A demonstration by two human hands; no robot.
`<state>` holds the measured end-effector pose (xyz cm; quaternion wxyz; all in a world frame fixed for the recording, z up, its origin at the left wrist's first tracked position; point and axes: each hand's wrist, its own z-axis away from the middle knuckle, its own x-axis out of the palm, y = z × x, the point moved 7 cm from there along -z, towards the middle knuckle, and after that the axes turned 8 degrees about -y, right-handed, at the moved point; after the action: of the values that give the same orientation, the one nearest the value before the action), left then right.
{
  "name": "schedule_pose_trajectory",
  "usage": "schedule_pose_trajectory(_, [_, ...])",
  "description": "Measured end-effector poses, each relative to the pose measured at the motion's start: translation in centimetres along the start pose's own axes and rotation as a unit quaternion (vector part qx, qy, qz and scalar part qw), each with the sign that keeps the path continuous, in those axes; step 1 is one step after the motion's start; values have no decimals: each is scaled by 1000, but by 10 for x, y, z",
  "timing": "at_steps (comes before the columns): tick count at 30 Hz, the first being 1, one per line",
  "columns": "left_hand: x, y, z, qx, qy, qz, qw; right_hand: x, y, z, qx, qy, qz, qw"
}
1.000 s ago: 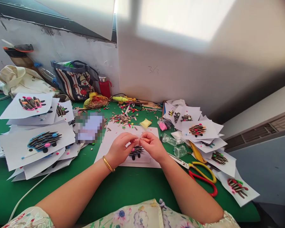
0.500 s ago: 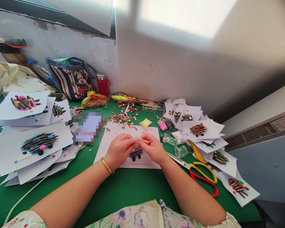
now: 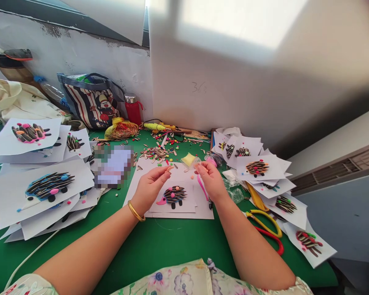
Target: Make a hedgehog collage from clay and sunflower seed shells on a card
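Note:
My left hand (image 3: 153,185) is closed in a pinch, a small pale orange bit of what looks like modelling clay (image 3: 170,168) at its fingertips. Across from it, my right hand (image 3: 211,179) is pinched on a small clear plastic bag (image 3: 197,165), partly hidden by the fingers. Between and below both hands lies a white card (image 3: 184,207) bearing a hedgehog picture (image 3: 174,196) of dark striped seeds with a pink snout, clay dots and black feet. The card rests on larger white paper (image 3: 133,192). A pink strip (image 3: 202,187) lies beside my right hand.
Stacks of hedgehog cards stand left (image 3: 80,176) and right (image 3: 272,164). Scissors (image 3: 275,225) lie near my right forearm. Yellow clay (image 3: 189,159), scattered seeds and beads (image 3: 155,153), a striped bag (image 3: 89,98) and a red bottle (image 3: 133,111) sit toward the wall.
My hands, together over the card before, have moved apart, left hand leftward and right hand rightward and up. The hedgehog picture between them is now uncovered.

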<state>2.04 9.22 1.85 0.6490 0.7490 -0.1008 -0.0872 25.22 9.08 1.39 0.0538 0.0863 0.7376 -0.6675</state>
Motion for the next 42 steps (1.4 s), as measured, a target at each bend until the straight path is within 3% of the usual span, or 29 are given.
schedule_pose_trajectory(2, [0, -9, -1, -47, 3, 85, 995, -10, -5, -2, -38, 21, 116, 992])
schedule_pose_trajectory(5, [0, -17, -3, -82, 11, 152, 985, -17, -9, -4, -87, 26, 316, 944])
schedule_pose_trajectory(9, [-3, -16, -6, -76, 17, 161, 984, -16, 3, -5, -44, 6, 491, 870])
schedule_pose_trajectory(11, [-5, -13, -6, -59, 20, 139, 988, -14, 3, -2, -38, 14, 517, 855])
schedule_pose_trajectory(17, [-9, -12, -4, -44, 21, 63, 997, -5, -25, 10, -140, 50, 464, 874])
schedule_pose_trajectory(23, [-2, -11, -4, -51, -5, 44, 998, 16, -45, 24, -206, 11, 413, 887])
schedule_pose_trajectory(28, [3, -9, -2, -65, -30, 94, 993, 34, -57, 39, -253, -20, 386, 887])
schedule_pose_trajectory(34, [-2, -12, -1, -58, -32, 41, 997, 35, -59, 43, -261, -26, 365, 893])
schedule_pose_trajectory(42, [9, -20, 1, -111, -59, 146, 981, 37, -54, 42, -258, -35, 348, 901])
